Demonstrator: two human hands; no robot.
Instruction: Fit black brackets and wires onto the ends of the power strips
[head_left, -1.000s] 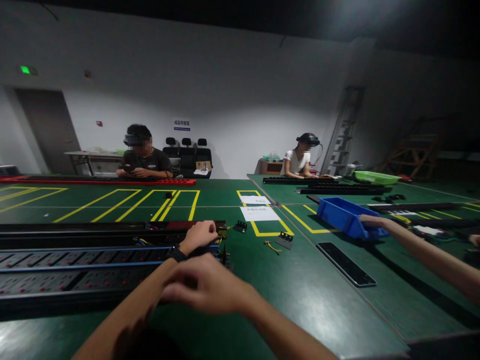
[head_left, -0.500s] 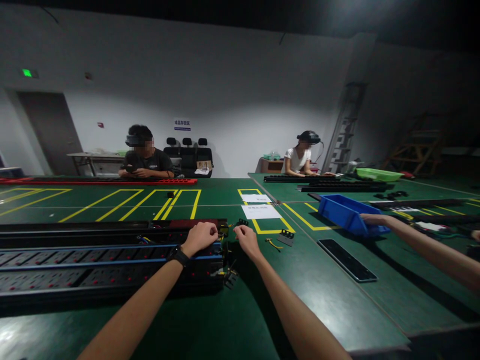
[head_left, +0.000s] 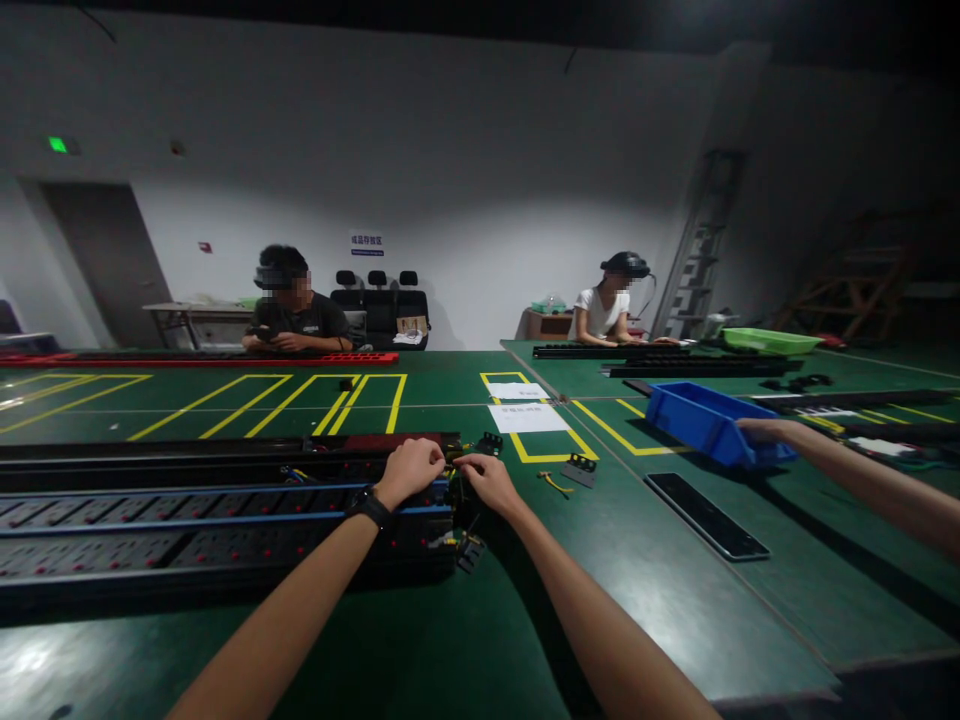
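Long black power strips [head_left: 187,520] with red switches and blue wires lie side by side on the green table [head_left: 465,650]. My left hand [head_left: 409,470], a dark watch on its wrist, is closed in a loose fist on the right end of the strips. My right hand [head_left: 487,480] is right beside it with fingers pinched at the strip's end, where yellow wires [head_left: 454,462] show. What the fingers grip is too small to make out. A small black end piece [head_left: 469,550] lies just below my right hand.
A co-worker's arm [head_left: 862,480] reaches from the right to a blue bin [head_left: 709,420]. A flat black plate [head_left: 705,515], small black parts [head_left: 579,468] and white papers [head_left: 527,416] lie beyond my hands. Two people sit at the far tables.
My right hand moved from near my left forearm out to the strip's end and now sits beside my left hand. My left hand stayed put. The view shifted slightly.
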